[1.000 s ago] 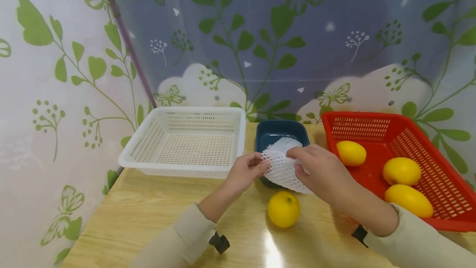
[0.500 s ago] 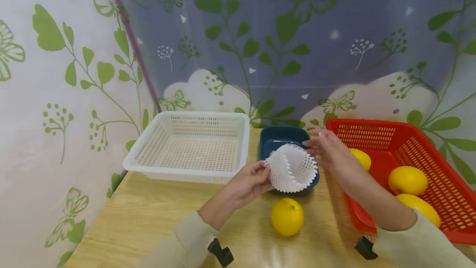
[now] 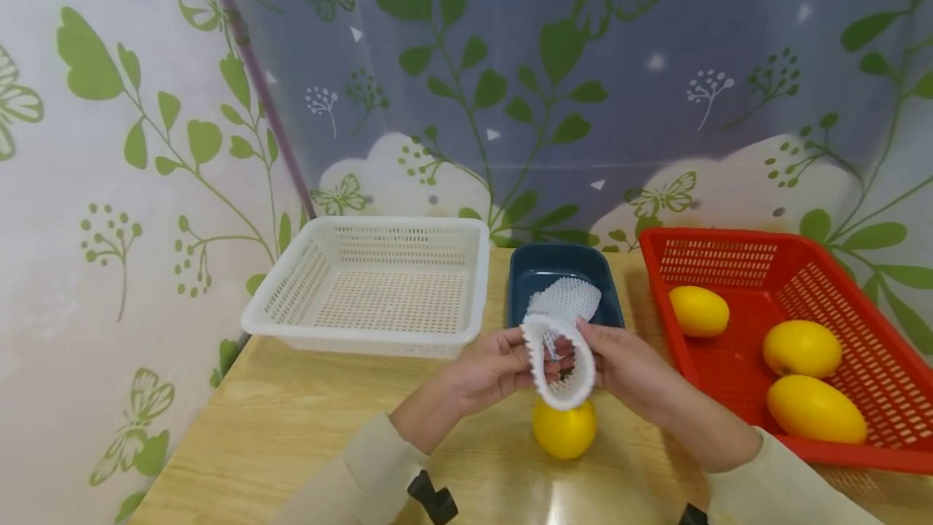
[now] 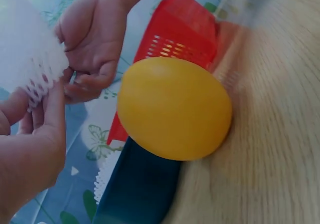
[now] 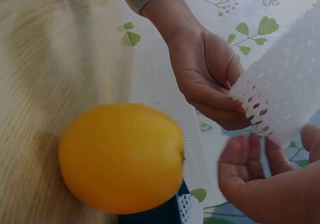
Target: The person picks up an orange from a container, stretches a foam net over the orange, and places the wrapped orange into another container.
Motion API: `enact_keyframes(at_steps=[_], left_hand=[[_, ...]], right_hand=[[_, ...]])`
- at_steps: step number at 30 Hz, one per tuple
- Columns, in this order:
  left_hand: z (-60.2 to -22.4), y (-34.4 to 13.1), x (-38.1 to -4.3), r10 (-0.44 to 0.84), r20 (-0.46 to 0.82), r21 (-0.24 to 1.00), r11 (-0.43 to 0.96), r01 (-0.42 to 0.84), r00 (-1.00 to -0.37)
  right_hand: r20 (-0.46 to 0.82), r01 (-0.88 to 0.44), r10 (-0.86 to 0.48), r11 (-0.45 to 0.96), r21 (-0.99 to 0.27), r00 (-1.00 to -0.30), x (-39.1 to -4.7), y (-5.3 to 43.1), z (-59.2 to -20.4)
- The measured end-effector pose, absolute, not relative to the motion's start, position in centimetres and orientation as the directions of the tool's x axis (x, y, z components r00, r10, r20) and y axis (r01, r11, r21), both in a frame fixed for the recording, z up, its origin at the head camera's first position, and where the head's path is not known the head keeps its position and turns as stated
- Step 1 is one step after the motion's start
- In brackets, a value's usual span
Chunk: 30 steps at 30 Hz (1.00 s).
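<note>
A white foam fruit net is held up between both hands, its round mouth spread and facing me. My left hand pinches its left side, thumb in front and fingers behind. On the opposite side my right hand grips the rim with its thumb, the other fingers behind the net. Just below, a yellow melon sits on the table, its top partly covered by the net in the head view. Behind the hands, a second foam net lies in a dark blue bin.
To the left stands a white perforated basket with nothing in it. A red basket on the right holds several yellow melons. All stand on a wooden table before a leaf-patterned curtain.
The right hand was at the net, drew away to the right, then came back to its rim. The net has turned and opened toward me, lower and over the melon.
</note>
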<state>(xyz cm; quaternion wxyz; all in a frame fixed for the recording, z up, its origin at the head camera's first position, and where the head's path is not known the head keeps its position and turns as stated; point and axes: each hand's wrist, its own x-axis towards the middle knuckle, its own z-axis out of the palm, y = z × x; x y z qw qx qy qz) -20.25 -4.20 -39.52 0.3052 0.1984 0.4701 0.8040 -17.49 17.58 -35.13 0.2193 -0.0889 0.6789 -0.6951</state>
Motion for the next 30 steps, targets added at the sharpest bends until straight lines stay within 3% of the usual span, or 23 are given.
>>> enact_keyframes(at_steps=[4, 8, 14, 21, 30], left_hand=[[-39.8, -3.9, -20.0, 0.627, -0.049, 0.909, -0.295, -0.295, -0.778], [-40.3, -3.8, -19.8, 0.632, -0.104, 0.908, -0.256, -0.333, -0.768], [-41.5, -4.3, -19.3, 0.637, -0.186, 0.902, -0.192, -0.387, -0.748], [-43.3, -4.3, -18.5, 0.650, -0.216, 0.895, -0.166, -0.415, -0.728], [-44.2, -4.2, -18.1, 0.545, -0.219, 0.919, -0.164, -0.360, -0.809]], right_hand=[[-0.164, 0.204, -0.367, -0.074, -0.976, -0.916, -17.3, 17.7, -35.6], [-0.175, 0.222, -0.346, -0.099, -0.970, -0.922, -17.1, 18.1, -36.1], [-0.181, 0.217, -0.404, -0.045, -0.975, -0.897, -16.5, 18.7, -38.0], [-0.211, 0.217, -0.339, 0.018, -0.976, -0.917, -15.8, 18.9, -39.9], [-0.214, 0.188, -0.192, 0.144, -0.971, -0.958, -15.5, 18.9, -41.1]])
